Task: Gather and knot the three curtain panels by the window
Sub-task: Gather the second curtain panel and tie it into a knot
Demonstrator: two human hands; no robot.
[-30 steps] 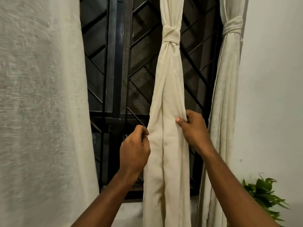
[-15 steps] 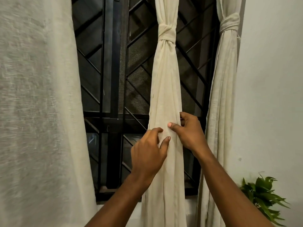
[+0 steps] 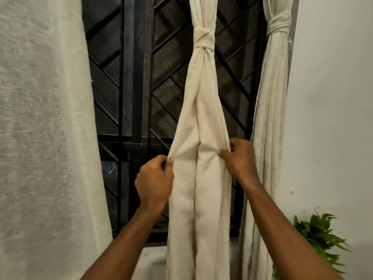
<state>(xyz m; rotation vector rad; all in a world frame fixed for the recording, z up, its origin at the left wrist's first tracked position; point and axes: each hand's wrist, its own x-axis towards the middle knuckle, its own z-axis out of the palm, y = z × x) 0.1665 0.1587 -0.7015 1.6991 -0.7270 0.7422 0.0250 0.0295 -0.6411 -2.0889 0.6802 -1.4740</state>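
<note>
The left hand (image 3: 154, 178) and right hand (image 3: 241, 158), held apart, each pinch an edge of the middle panel (image 3: 201, 188) hanging between them. I'd pull evenly and gently, sparing the knot (image 3: 203, 40) above; the loose panel (image 3: 40, 138) hangs left of them.

Looks like a lived-in room at home. Marked by a dark window (image 3: 105, 93) barred with a black diagonal grille (image 3: 121, 87), cream cloth curtains (image 3: 201, 98) hanging across it, two knotted up. Right of the window, plain white painted wall (image 3: 333, 98); low down to the window's right, a leafy green houseplant (image 3: 319, 235) against that wall.
</note>
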